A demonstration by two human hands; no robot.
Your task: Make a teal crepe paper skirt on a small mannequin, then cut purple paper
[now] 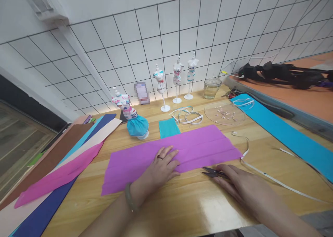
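A long purple strip of fabric [197, 143] lies spread on the wooden table [182, 202], with faint crease lines along it. My left hand [163, 166] rests flat on its near middle, fingers spread. In my right hand [239, 185] is a pair of small dark scissors [214, 172], low over the table. Their blades are slightly apart and point left, just off the fabric's near edge. A thin white ribbon [275, 181] trails from the fabric's right corner. Behind the fabric lies a small teal cloth piece [169, 127].
Back left stands a mini dress form [125, 105] in a teal skirt [137, 125]; three bare-stand forms [177, 74] line the wall. A glass [212, 88] of liquid, a round tray [208, 117] of small beads, and a blue fabric strip [286, 136] are right. Coloured fabrics [65, 174] lie left.
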